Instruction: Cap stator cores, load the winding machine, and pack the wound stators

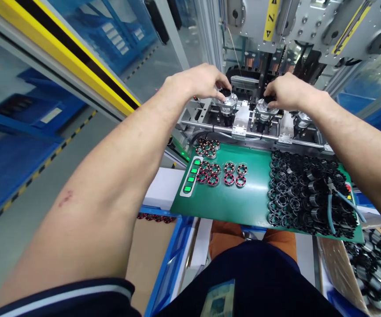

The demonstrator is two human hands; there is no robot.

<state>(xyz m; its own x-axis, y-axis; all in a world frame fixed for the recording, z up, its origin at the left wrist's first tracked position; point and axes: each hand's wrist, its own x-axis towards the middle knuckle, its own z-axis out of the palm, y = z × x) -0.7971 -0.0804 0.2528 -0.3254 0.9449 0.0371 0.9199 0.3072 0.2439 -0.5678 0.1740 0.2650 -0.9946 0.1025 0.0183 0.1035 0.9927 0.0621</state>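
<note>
My left hand (208, 81) reaches over the left metal fixture (228, 105) of the machine. Its thumb and fingers are closed around the rim of a black stator core (225, 93) seated there. At the middle fixture (265, 110), my right hand (287, 91) pinches another black stator core (269, 99), partly hidden by my fingers. Below on the green work plate (230, 204) lie several copper-wound stators (229, 167). A dense block of black, unwound stator cores (282, 200) covers the plate's right side.
Blue-handled pliers (331, 207) lie on the black cores. A green-lit button panel (191, 177) is at the plate's left edge. More cores fill a box (375, 268) at lower right; a blue-rimmed tray (168, 264) is at lower left. Machine heads (282, 26) hang above the fixtures.
</note>
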